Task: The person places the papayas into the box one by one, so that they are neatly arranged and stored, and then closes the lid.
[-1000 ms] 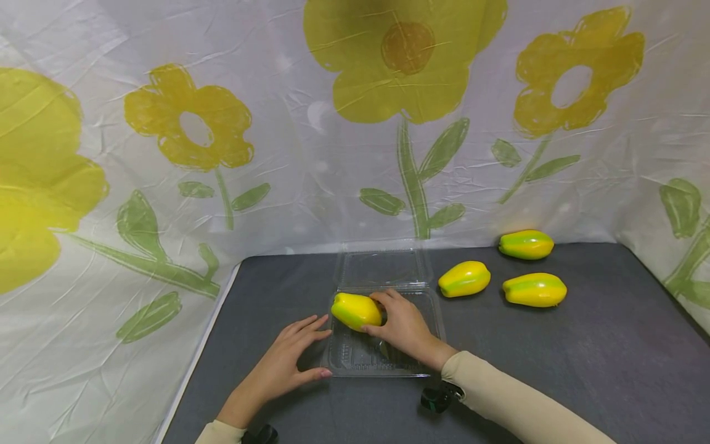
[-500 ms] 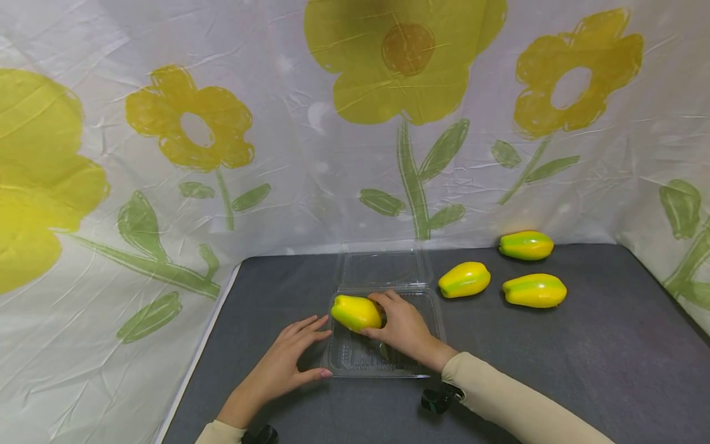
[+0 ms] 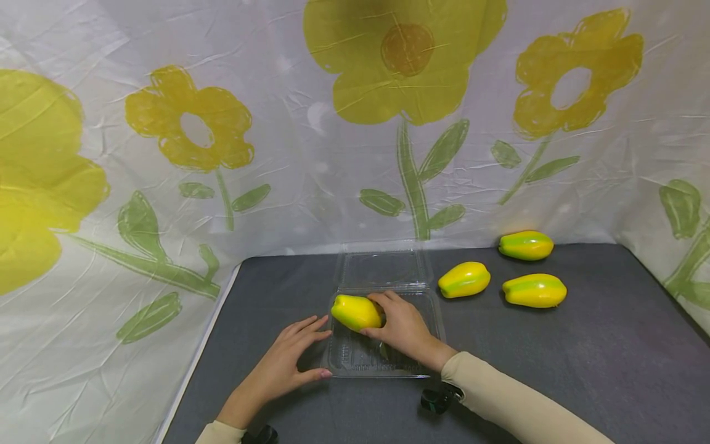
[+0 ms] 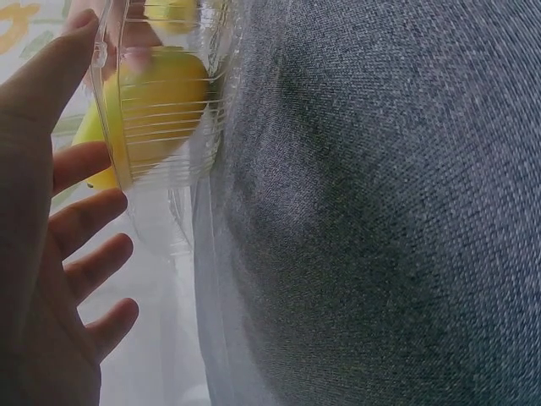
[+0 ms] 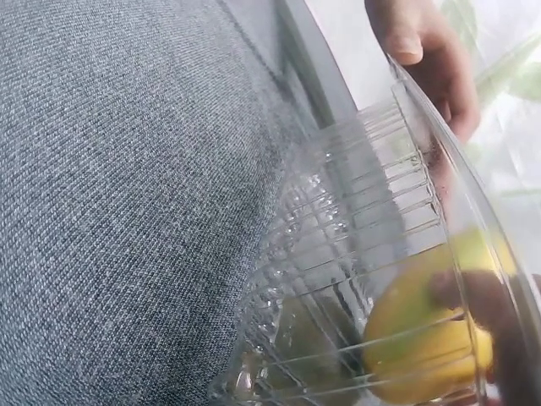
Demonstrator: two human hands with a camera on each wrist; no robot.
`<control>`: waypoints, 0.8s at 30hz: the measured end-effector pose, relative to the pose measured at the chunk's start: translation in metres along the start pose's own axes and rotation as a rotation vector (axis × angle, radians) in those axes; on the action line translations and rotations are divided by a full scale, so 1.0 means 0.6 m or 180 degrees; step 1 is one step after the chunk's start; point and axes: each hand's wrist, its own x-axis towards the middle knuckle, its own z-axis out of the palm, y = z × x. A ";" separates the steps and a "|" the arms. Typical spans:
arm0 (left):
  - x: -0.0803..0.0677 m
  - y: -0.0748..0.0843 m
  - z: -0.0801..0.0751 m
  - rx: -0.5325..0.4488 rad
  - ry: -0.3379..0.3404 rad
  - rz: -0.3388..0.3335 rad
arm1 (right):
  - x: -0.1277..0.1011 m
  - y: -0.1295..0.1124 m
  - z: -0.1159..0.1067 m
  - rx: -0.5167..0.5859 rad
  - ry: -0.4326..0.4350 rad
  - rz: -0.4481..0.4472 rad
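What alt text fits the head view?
A person's right hand holds a yellow-green fruit in an open clear plastic clamshell box on a grey table, while the left hand rests flat at the box's left edge. Three more fruits lie to the right.

Dark grey cloth table (image 3: 582, 370). On it: clear plastic box (image 3: 383, 361), lid open, near front-centre edge; three yellow-green fruits right of box, one (image 3: 464, 279) just beside it, two more (image 3: 535, 290) (image 3: 526, 245) further right.
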 end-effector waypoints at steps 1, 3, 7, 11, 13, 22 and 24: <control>0.000 0.000 0.000 -0.0003 -0.0003 -0.0001 | 0.000 0.000 0.000 -0.0001 0.0013 0.0001; 0.000 0.000 0.000 -0.0008 -0.0006 -0.0001 | 0.001 -0.001 0.000 -0.0007 0.0027 0.0005; 0.000 0.002 -0.002 -0.0036 -0.0024 -0.0016 | 0.001 -0.002 -0.001 -0.0009 0.0037 0.0000; 0.001 0.003 -0.002 -0.0053 -0.0049 -0.0037 | -0.001 -0.002 -0.002 -0.0014 0.0024 -0.0016; 0.001 0.002 -0.002 -0.0052 -0.0046 -0.0029 | -0.001 -0.003 -0.002 -0.0015 0.0015 -0.0020; 0.000 0.001 -0.001 -0.0028 -0.0033 -0.0013 | -0.002 -0.003 -0.005 -0.0107 -0.0003 -0.0036; 0.000 0.001 -0.001 -0.0035 -0.0041 -0.0022 | -0.003 -0.004 -0.006 -0.0104 -0.0007 -0.0035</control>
